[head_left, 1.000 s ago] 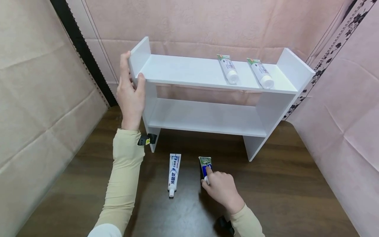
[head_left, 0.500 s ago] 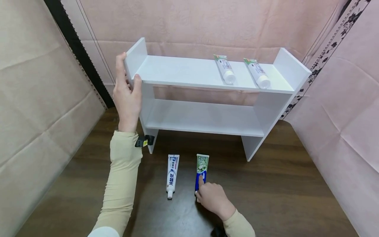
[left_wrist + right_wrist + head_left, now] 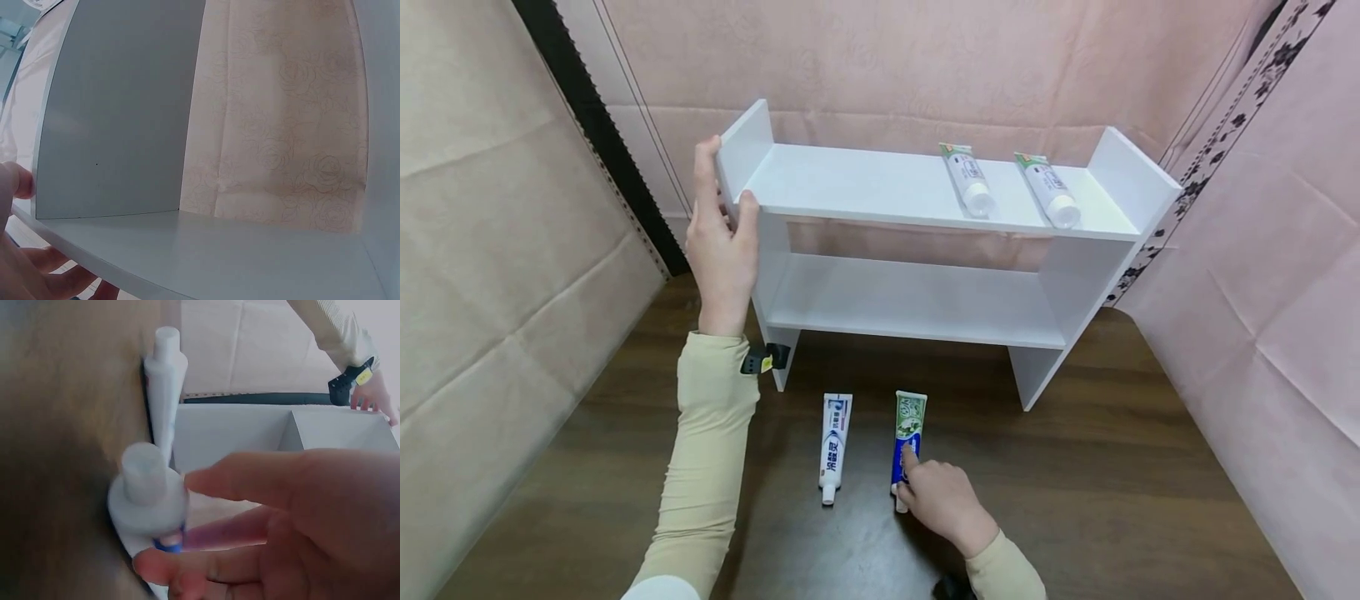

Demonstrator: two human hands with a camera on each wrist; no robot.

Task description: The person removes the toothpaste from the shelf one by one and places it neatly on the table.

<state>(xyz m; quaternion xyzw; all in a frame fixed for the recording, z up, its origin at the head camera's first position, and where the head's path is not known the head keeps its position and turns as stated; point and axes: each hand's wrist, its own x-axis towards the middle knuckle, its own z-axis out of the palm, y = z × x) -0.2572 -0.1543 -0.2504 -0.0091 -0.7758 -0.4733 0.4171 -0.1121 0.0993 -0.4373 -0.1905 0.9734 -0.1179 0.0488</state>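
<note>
My left hand [image 3: 722, 258] grips the upper left end of a white two-tier shelf [image 3: 917, 304], its thumb at the front edge and its fingers along the outer side panel. At the table, my right hand [image 3: 943, 504] holds a blue and green toothpaste tube [image 3: 910, 417] near its cap. The index finger lies on the tube's face and the thumb is beside the cap end. The tube lies with its cap towards me. In the right wrist view, the white cap [image 3: 144, 472] shows between thumb and fingers. A white and blue toothpaste tube [image 3: 835, 442] lies to the left.
Two white tubes with green ends, a left one [image 3: 967, 181] and a right one [image 3: 1048, 190], lie on the shelf's top tier. The shelf stands at the back of a dark wooden table [image 3: 1120, 467]. Pink cloth walls [image 3: 1262, 333] enclose the sides and back.
My right hand has drawn back slightly towards me and left. The blue and green tube, foreshortened before, now lies along the table with more of its face showing. My left hand keeps its hold.
</note>
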